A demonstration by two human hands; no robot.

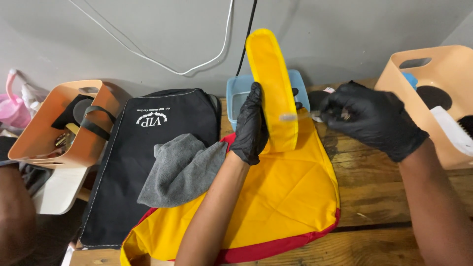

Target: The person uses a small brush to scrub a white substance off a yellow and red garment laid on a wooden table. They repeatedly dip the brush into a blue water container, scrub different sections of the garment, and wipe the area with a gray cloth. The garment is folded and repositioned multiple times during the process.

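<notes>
Left hand (pixel 251 125), black-gloved, is gripping a yellow insole (pixel 272 88) and standing it upright on edge, so its flat face is turned toward the right hand (pixel 367 118), which is pinching a small clear-handled brush (pixel 295 117) whose end is reaching the insole's side. Both are working over a yellow cloth (pixel 276 197) that is covering the wooden table (pixel 374 197), beside a grey rag (pixel 180 170), a black bag (pixel 143 162), a blue tub (pixel 236 93) and two peach bins (pixel 443 88).
</notes>
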